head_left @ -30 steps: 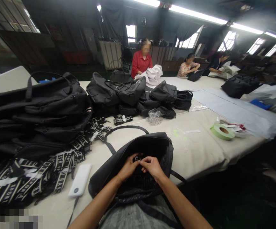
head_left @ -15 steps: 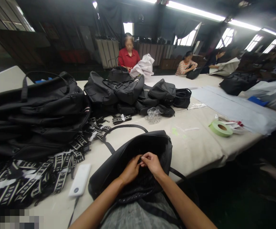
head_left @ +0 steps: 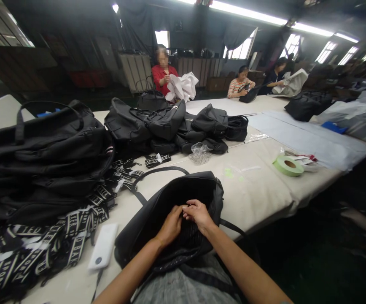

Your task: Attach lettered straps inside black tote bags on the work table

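A black bag (head_left: 183, 198) lies open at the near edge of the table, its mouth towards me. Both my hands are inside its opening. My left hand (head_left: 170, 226) is curled, fingers closed on the bag's dark lining or edge. My right hand (head_left: 197, 213) pinches something small at the same spot; I cannot make out what. The fingertips of both hands meet. A black strap (head_left: 157, 171) loops out from the bag onto the table.
A pile of black bags (head_left: 44, 160) and black-and-white lettered straps (head_left: 59, 236) fills the left. A white power bank (head_left: 103, 252) lies by the bag. More bags (head_left: 170, 126) sit mid-table, a green tape roll (head_left: 288, 165) at right. Several people work at the far side.
The view has drifted right and slightly up. My hands stay together in the bag's mouth, shifted a little; the person in red across the table has lifted a white cloth.
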A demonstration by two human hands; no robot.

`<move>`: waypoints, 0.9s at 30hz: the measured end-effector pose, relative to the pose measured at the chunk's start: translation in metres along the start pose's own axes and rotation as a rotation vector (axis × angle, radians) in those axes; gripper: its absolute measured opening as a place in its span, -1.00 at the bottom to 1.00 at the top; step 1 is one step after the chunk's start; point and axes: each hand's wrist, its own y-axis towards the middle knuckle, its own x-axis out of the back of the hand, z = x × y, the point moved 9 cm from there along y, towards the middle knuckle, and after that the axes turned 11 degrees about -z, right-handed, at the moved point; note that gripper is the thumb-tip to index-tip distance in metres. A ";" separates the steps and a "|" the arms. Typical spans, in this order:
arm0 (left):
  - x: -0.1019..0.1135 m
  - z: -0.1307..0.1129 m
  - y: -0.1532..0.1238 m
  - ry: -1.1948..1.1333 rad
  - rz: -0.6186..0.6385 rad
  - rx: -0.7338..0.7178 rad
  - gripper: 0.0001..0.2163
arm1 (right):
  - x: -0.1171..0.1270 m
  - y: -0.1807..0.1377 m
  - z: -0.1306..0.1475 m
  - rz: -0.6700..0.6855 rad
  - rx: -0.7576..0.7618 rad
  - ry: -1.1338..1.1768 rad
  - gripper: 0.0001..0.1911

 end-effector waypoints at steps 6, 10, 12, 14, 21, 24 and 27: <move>0.007 -0.004 0.005 -0.006 -0.068 -0.049 -0.54 | -0.008 0.006 -0.014 0.048 -0.252 0.212 -0.71; 0.010 0.002 0.007 0.067 -0.050 -0.032 -0.46 | -0.016 0.012 -0.016 0.087 -0.307 0.214 -0.88; 0.011 0.005 0.007 0.097 -0.044 -0.022 -0.44 | -0.018 0.016 -0.017 0.090 -0.315 0.200 -0.92; 0.011 0.007 0.007 0.111 -0.041 -0.014 -0.43 | -0.020 0.018 -0.017 0.088 -0.304 0.167 -0.91; 0.004 0.020 -0.002 0.085 -0.004 0.043 -0.32 | -0.018 0.008 -0.011 0.097 -0.127 -0.053 -0.77; 0.002 0.022 -0.006 0.070 0.006 0.069 -0.31 | -0.020 0.002 -0.002 0.141 0.032 -0.198 -0.73; 0.000 0.021 -0.009 0.048 0.007 0.087 -0.29 | -0.019 0.000 0.001 0.144 0.130 -0.312 -0.75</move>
